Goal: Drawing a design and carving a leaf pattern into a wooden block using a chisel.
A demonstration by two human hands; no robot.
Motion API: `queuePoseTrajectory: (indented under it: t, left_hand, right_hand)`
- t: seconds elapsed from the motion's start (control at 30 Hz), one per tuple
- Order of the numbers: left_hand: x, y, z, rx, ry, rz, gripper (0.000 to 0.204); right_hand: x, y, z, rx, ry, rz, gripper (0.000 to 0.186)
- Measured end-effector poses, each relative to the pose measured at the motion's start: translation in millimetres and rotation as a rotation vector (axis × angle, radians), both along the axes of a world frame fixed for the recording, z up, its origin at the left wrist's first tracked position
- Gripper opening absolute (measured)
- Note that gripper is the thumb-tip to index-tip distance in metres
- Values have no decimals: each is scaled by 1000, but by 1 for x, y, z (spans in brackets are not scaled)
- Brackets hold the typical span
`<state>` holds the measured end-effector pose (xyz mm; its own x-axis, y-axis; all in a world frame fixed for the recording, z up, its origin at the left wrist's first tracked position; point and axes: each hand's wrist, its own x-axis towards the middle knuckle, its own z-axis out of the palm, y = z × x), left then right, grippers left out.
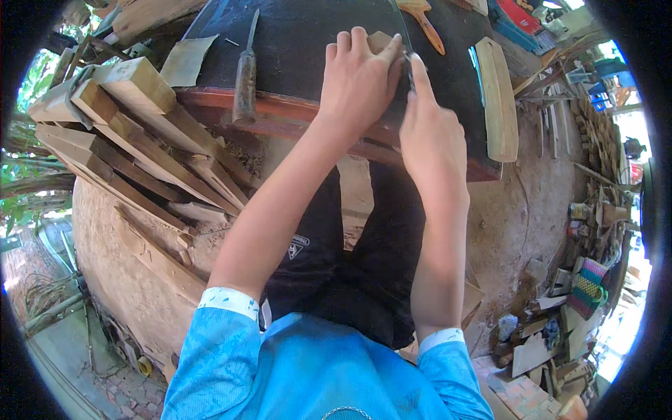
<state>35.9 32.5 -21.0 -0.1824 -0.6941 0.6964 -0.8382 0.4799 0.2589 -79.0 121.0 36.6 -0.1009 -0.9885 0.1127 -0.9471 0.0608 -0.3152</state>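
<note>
On the dark worktop (pixel 308 28) with a reddish wooden edge, my left hand (pixel 355 84) presses its bent fingers on a small brown piece (pixel 379 42), probably wood. My right hand (pixel 432 140) is closed, index finger stretched forward along a thin dark tool (pixel 410 73), probably a blade, beside that piece; its handle is hidden in my palm. To the left lie a chisel (pixel 245 80) with a worn wooden handle and a pale square sheet (pixel 187 59). At the right are a brush (pixel 428 28) with a wooden handle and a pale wooden board (pixel 500 112).
Stacked timber beams (pixel 133 140) stand close at my left. A dirt floor (pixel 518 238) runs below the worktop, with scrap wood (pixel 532 353) and a woven striped bag (pixel 588 287) at right. Blue and red containers (pixel 518 21) sit at the back right.
</note>
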Motion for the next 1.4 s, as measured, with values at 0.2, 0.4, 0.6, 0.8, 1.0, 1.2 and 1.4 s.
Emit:
queuePoseTrajectory:
  t: [0.2, 0.4, 0.6, 0.8, 1.0, 1.2, 1.4]
  left_hand:
    - [0, -2, -6, 30, 54, -25, 36]
    - [0, 2, 4, 68, 14, -17, 38]
    - [0, 0, -1, 69, 17, -5, 38]
    - [0, 0, 2, 60, -9, -30, 39]
    - [1, 2, 5, 107, -10, -9, 39]
    - [1, 1, 3, 95, -10, -43, 40]
    - [2, 3, 4, 50, 13, -53, 37]
  right_hand:
    - [-2, 58, 8, -3, -54, 15, 54]
    - [-4, -14, -8, -44, 39, 22, 52]
    - [-1, 58, 1, -19, -31, 23, 54]
    - [0, 7, 0, -8, 11, -19, 61]
    - [-3, 35, 0, -23, -9, 19, 65]
    - [-8, 39, 0, -26, -18, 24, 68]
    - [-1, 14, -3, -28, 12, -38, 67]
